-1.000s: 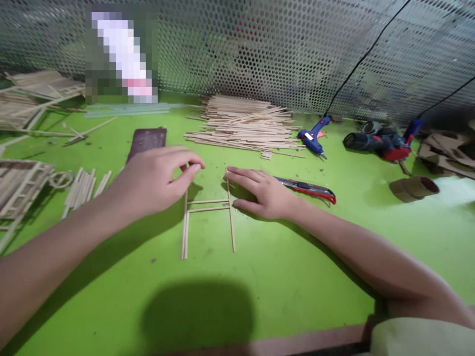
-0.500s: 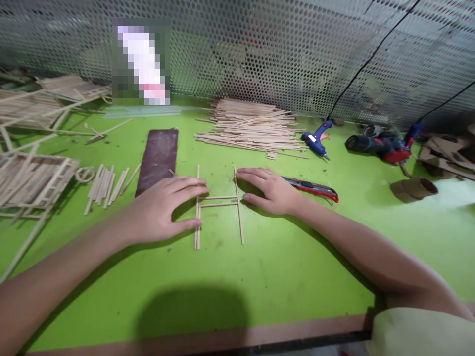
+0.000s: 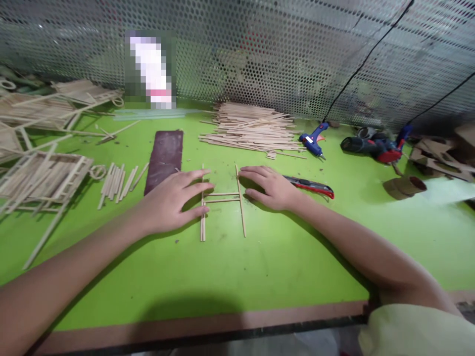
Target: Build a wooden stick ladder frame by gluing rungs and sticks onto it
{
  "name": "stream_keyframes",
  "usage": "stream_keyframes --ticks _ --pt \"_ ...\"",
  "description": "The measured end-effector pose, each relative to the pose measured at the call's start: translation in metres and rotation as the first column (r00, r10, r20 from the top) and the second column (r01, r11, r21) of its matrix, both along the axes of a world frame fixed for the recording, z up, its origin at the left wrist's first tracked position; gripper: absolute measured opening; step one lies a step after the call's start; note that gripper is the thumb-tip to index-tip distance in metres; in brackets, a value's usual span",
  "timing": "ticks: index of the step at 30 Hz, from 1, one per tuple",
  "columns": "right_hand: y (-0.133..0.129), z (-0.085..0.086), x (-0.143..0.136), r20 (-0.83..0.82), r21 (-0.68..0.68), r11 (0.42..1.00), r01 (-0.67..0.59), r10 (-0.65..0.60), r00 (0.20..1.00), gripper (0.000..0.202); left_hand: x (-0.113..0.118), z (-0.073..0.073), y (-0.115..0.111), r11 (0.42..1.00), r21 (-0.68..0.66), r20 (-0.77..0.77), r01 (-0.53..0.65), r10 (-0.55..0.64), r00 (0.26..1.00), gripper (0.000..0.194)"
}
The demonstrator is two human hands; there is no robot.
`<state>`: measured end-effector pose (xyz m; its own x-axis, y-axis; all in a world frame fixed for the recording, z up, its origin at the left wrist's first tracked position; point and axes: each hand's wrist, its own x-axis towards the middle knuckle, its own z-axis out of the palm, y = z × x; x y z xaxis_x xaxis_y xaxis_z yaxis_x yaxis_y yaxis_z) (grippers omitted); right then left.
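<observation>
In front of me thin wooden sticks lie in an H shape on the green table. Two short cross sticks [image 3: 222,200] run between a left upright and a right upright stick [image 3: 243,217]. A second, shorter stick [image 3: 204,230] lies against the lower part of the left upright. My left hand [image 3: 168,200] is open, its spread fingers reaching over the left upright and its thumb at the paired sticks. Open as well, my right hand [image 3: 272,188] rests just right of the right upright, fingertips close to its upper part; contact is hard to tell.
Behind lies a pile of sticks [image 3: 252,131]. To the right are a utility knife [image 3: 311,186], a blue glue gun [image 3: 313,141], a drill-like tool [image 3: 359,145] and a bamboo cup [image 3: 404,188]. A dark brown strip [image 3: 163,158], cut sticks [image 3: 113,182] and stick frames [image 3: 44,180] stand left.
The view has shifted slightly, moving the left-side things rightward in the picture. Both hands keep nearly the same places beside the stick H, with the left fingers a little changed in pose.
</observation>
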<state>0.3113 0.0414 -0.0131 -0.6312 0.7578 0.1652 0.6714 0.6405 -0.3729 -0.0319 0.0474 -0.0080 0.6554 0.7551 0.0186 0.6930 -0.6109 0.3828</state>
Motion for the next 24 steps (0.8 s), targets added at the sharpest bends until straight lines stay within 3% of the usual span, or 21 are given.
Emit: stream_keyframes --ticks 6,13,18,21,24 --pt "0.001 -0.001 -0.002 0.013 0.033 0.998 0.052 -0.053 0.999 0.061 -0.007 0.007 0.006 0.997 0.057 0.042 0.051 -0.054 0.998 0.054" --pt "-0.008 -0.001 -0.005 0.063 0.111 0.984 0.142 -0.150 0.987 0.050 -0.016 0.012 0.014 0.942 0.238 0.080 0.238 -0.263 0.962 0.041" --pt "-0.019 -0.001 0.000 0.038 0.171 0.957 0.235 -0.245 0.969 0.045 -0.011 0.022 0.002 0.941 0.146 0.033 0.306 -0.314 0.949 0.039" --pt "-0.020 -0.001 0.004 0.037 0.187 0.960 0.207 -0.217 0.975 0.044 -0.004 0.028 -0.006 0.937 0.067 -0.004 0.344 -0.344 0.939 0.035" --pt "-0.017 0.000 0.005 0.051 0.180 0.970 0.162 -0.174 0.984 0.045 0.000 0.032 -0.009 0.931 0.075 -0.025 0.356 -0.355 0.934 0.034"
